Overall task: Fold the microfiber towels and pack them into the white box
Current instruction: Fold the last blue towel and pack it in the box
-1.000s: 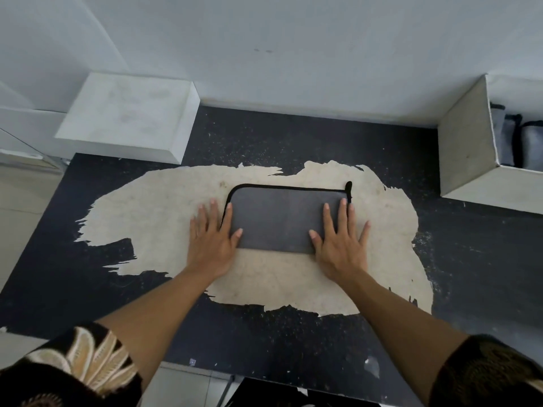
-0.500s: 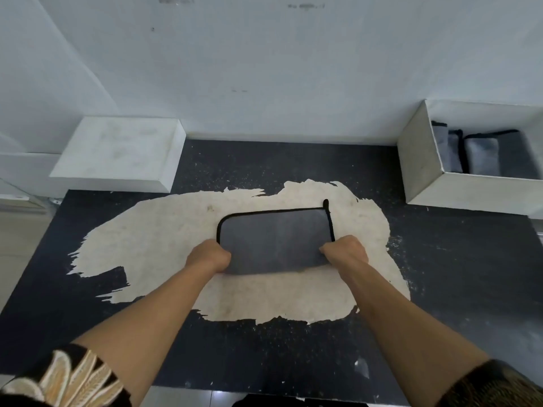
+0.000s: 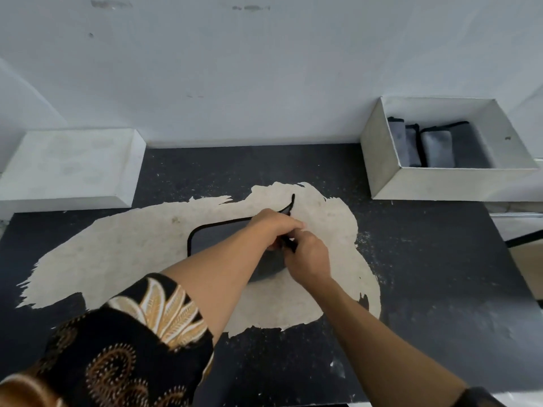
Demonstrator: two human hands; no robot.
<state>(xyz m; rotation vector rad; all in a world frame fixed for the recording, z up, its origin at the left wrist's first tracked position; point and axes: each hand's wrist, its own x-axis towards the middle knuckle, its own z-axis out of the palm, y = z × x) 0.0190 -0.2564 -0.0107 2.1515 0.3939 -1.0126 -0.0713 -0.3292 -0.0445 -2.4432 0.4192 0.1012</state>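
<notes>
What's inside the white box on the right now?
About three folded gray towels stand at the left end of the white box; its near wall hides their bases.

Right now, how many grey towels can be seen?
4: one towel on the table, held by left hand and right hand; three folded, side by side in the white box. More may hide there.

Your grey microfibre cloth towel (image 3: pixel 208 236) looks soft and matt, with black stitched edging. The black desk (image 3: pixel 426 274) is speckled, its coating worn to a rough pale patch. The white card box (image 3: pixel 379 154) is matt and scuffed.
</notes>
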